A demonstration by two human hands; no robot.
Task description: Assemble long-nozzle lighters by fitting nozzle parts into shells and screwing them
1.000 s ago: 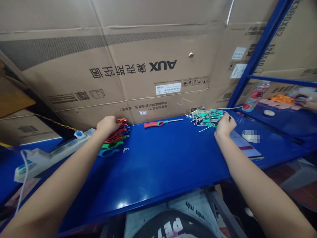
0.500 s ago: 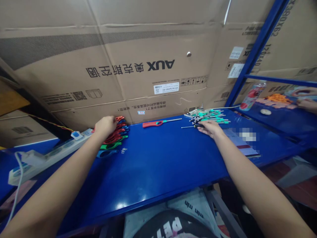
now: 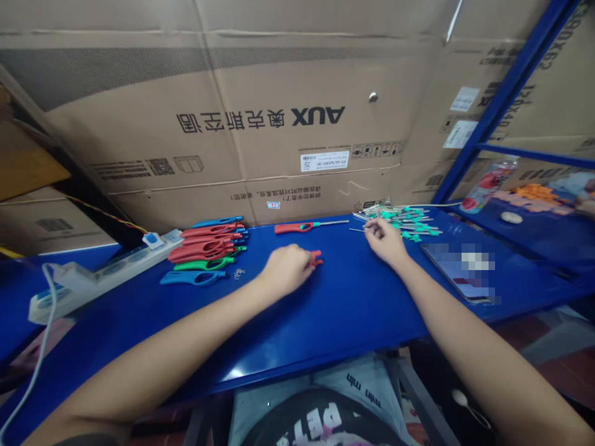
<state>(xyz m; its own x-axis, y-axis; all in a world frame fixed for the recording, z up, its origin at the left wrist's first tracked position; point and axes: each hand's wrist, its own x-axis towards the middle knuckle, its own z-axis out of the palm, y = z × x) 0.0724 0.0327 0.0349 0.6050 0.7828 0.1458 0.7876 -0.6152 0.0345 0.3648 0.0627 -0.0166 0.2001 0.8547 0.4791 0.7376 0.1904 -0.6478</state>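
My left hand (image 3: pixel 288 270) is closed around a red lighter handle (image 3: pixel 317 258), whose end sticks out past the fingers above the middle of the blue table. To the right, my right hand (image 3: pixel 385 241) has its fingers pinched on a thin metal rod (image 3: pixel 356 230). Just behind it lies a pile of green-and-metal lighter nozzles (image 3: pixel 413 218). An assembled red lighter (image 3: pixel 294 228) with a long metal nozzle rests by the cardboard. Several red handles (image 3: pixel 204 249), a green handle (image 3: pixel 204 264) and blue handles (image 3: pixel 195 278) lie stacked at the left.
A white power strip (image 3: pixel 106 279) runs along the left side. Small metal bits (image 3: pixel 239 273) lie beside the handles. A flat tablet-like object (image 3: pixel 453 272) is at the right. Beyond the blue frame stand a bottle (image 3: pixel 488 186) and orange pieces (image 3: pixel 539 192). Cardboard (image 3: pixel 260 74) lines the back.
My left hand has moved right from the handle pile with a red handle in it. My right hand has shifted slightly, still by the nozzles. The camera view has turned slightly left.
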